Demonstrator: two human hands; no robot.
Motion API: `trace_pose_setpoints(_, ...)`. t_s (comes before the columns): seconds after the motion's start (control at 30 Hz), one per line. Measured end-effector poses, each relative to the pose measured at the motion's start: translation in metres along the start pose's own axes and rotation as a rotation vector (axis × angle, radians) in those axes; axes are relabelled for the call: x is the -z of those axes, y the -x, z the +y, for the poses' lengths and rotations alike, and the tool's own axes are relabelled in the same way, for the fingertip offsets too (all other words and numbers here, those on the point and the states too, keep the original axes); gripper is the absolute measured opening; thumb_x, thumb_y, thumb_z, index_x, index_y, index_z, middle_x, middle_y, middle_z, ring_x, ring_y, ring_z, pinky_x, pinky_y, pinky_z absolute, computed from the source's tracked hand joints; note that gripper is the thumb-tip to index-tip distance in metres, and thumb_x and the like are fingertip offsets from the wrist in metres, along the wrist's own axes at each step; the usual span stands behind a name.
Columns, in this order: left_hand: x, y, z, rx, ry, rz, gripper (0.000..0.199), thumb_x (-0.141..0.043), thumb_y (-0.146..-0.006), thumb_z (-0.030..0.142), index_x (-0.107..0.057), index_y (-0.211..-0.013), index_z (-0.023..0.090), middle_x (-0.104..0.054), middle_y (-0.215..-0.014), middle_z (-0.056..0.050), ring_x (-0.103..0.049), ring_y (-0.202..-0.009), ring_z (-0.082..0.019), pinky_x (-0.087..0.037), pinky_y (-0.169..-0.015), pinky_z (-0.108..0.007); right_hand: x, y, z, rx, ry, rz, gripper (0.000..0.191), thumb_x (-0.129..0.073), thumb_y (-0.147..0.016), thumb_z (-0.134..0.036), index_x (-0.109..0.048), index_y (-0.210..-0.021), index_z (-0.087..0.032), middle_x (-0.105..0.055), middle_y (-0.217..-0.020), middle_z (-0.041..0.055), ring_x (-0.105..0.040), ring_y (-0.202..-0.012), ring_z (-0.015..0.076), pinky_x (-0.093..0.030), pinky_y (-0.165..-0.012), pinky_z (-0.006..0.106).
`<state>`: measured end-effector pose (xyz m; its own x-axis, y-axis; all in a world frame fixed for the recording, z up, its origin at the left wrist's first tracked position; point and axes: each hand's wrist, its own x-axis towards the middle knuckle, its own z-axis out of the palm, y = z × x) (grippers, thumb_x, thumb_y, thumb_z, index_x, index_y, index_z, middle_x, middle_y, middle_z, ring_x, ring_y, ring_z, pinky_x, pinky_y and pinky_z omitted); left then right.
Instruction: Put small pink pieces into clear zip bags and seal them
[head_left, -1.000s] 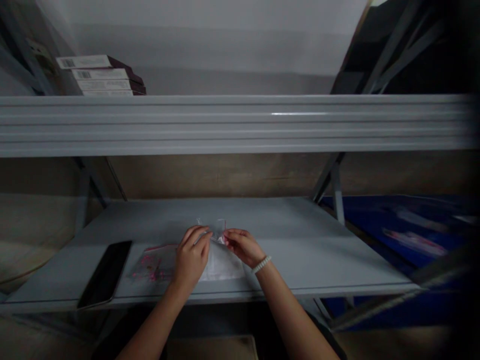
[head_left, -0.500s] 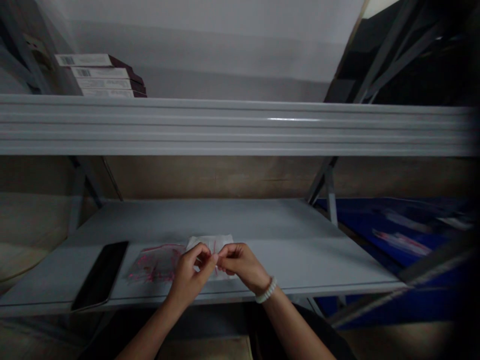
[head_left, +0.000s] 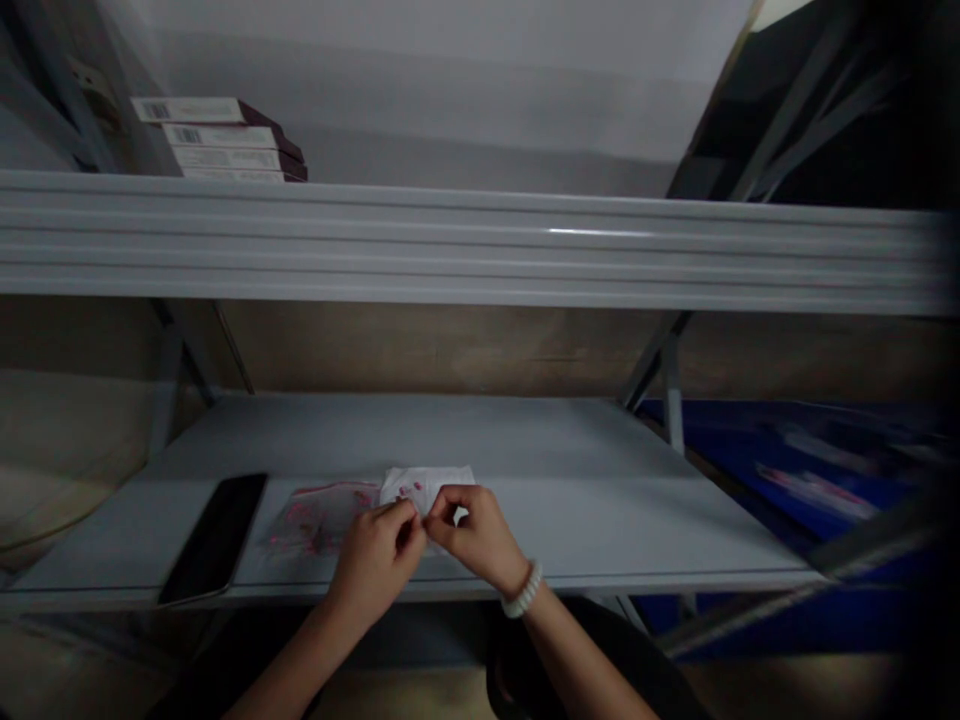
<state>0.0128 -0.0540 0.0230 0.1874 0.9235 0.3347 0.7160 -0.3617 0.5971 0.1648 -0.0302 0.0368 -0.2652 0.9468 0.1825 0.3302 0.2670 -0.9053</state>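
My left hand (head_left: 382, 550) is closed in a pinch, its thumb and index fingertip pressed together. My right hand (head_left: 476, 530), with a pale beaded bracelet (head_left: 523, 590) at the wrist, pinches just beside it, the fingertips nearly meeting. Whatever they hold is too small and dark to make out. Behind the fingertips lies a white sheet or packet (head_left: 442, 476) with small pink-red spots or bits on it. Left of my hands, a clear plastic zip bag (head_left: 319, 515) with a red seal strip and pink-red contents lies on the grey shelf (head_left: 570, 520).
A dark flat phone or tablet (head_left: 215, 535) lies at the shelf's left front. An upper shelf's ribbed edge (head_left: 450, 245) crosses above, carrying several stacked boxes (head_left: 225, 140). Off to the right is a blue surface (head_left: 750, 470) with blurred plastic-wrapped things.
Both hands have shifted their pinch slightly. The upright red line between the fingers no longer shows, and pink-red spots on the white sheet are now visible. The whole view has shifted a little.
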Motion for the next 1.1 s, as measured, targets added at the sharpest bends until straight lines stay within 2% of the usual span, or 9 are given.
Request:
trace_pose_setpoints(0.13, 0.004, -0.001, -0.006, 0.082, -0.099, 0.141, 0.016, -0.049, -0.070, 0.015, -0.046, -0.054, 0.017, -0.046, -0.049, 0.004, -0.044, -0.048, -0.009, -0.027, -0.052, -0.022, -0.004, -0.004, -0.006, 0.115, 0.259, 0.213, 0.008, -0.054, -0.062, -0.011, -0.053, -0.056, -0.015, -0.052, -0.054, -0.0028, -0.043, -0.051, 0.0075, -0.031, -0.051, 0.019)
trace_pose_setpoints(0.27, 0.015, -0.002, -0.010, -0.016, -0.020, 0.262, 0.022, -0.053, -0.076, 0.025, -0.044, -0.057, 0.018, -0.044, -0.051, 0.004, -0.044, -0.049, -0.010, -0.032, -0.052, -0.022, 0.000, -0.014, -0.011, 0.047, 0.116, 0.152, 0.010, -0.054, -0.064, -0.015, -0.051, -0.054, -0.016, -0.052, -0.052, -0.0028, -0.045, -0.050, 0.0081, -0.032, -0.049, 0.018)
trace_pose_setpoints(0.33, 0.020, -0.003, -0.011, -0.129, 0.006, 0.330, 0.022, -0.062, -0.072, 0.035, -0.053, -0.079, 0.017, -0.057, -0.073, -0.002, -0.055, -0.069, -0.016, -0.042, -0.065, -0.026, 0.001, -0.018, -0.012, 0.038, 0.024, 0.100, 0.012, -0.053, -0.064, -0.016, -0.049, -0.053, -0.016, -0.050, -0.052, -0.0030, -0.045, -0.052, 0.0083, -0.034, -0.050, 0.018)
trace_pose_setpoints(0.4, 0.022, -0.004, -0.011, -0.213, 0.000, 0.364, 0.060, -0.072, -0.063, 0.040, -0.048, -0.112, 0.015, -0.057, -0.107, -0.011, -0.054, -0.099, -0.024, -0.044, -0.085, -0.035, 0.000, -0.021, -0.013, 0.047, -0.028, 0.062, 0.012, -0.053, -0.063, -0.016, -0.048, -0.052, -0.016, -0.049, -0.052, -0.0035, -0.044, -0.053, 0.0082, -0.035, -0.052, 0.019)
trace_pose_setpoints(0.47, 0.021, -0.006, -0.013, -0.240, -0.024, 0.347, 0.079, -0.075, -0.061, 0.039, -0.039, -0.128, 0.017, -0.052, -0.121, -0.013, -0.047, -0.113, -0.027, -0.040, -0.096, -0.041, -0.002, -0.022, -0.013, 0.048, -0.026, 0.061, 0.011, -0.053, -0.063, -0.016, -0.048, -0.052, -0.016, -0.050, -0.052, -0.0035, -0.044, -0.052, 0.0080, -0.034, -0.053, 0.019)
trace_pose_setpoints(0.73, 0.020, -0.008, -0.020, -0.289, -0.133, 0.362, 0.045, -0.070, -0.067, 0.030, -0.058, -0.110, 0.023, -0.063, -0.102, -0.006, -0.056, -0.099, -0.025, -0.037, -0.099, -0.045, -0.006, -0.025, -0.012, 0.016, 0.097, 0.095, 0.012, -0.056, -0.062, -0.015, -0.049, -0.053, -0.016, -0.048, -0.050, -0.0044, -0.042, -0.049, 0.0072, -0.031, -0.050, 0.018)
trace_pose_setpoints(0.9, 0.025, -0.013, -0.025, -0.220, -0.011, 0.435, 0.029, -0.067, -0.071, 0.027, -0.062, -0.099, 0.022, -0.065, -0.094, -0.004, -0.060, -0.090, -0.021, -0.047, -0.086, -0.037, 0.007, -0.040, 0.000, 0.028, -0.038, 0.014, 0.030, -0.048, -0.082, -0.034, -0.055, -0.059, -0.015, -0.055, -0.054, -0.0003, -0.047, -0.050, 0.0090, -0.037, -0.052, 0.019)
trace_pose_setpoints(1.0, 0.024, -0.015, -0.031, -0.132, 0.109, 0.416, 0.029, -0.066, -0.074, 0.029, -0.062, -0.102, 0.021, -0.066, -0.098, -0.004, -0.062, -0.091, -0.019, -0.049, -0.083, -0.033, 0.006, -0.055, 0.020, 0.072, 0.261, 0.059, 0.020, -0.051, -0.081, -0.025, -0.063, -0.070, -0.014, -0.065, -0.068, 0.0044, -0.056, -0.060, 0.0115, -0.040, -0.060, 0.020)
trace_pose_setpoints(1.1, 0.021, -0.016, -0.037, -0.045, 0.194, 0.402, 0.031, -0.065, -0.076, 0.031, -0.061, -0.105, 0.021, -0.067, -0.102, -0.004, -0.062, -0.096, -0.020, -0.048, -0.087, -0.033, -0.006, -0.068, 0.041, 0.033, 0.651, -0.013, 0.016, -0.054, -0.076, -0.013, -0.069, -0.079, -0.016, -0.070, -0.082, 0.0073, -0.062, -0.074, 0.0150, -0.041, -0.068, 0.021)
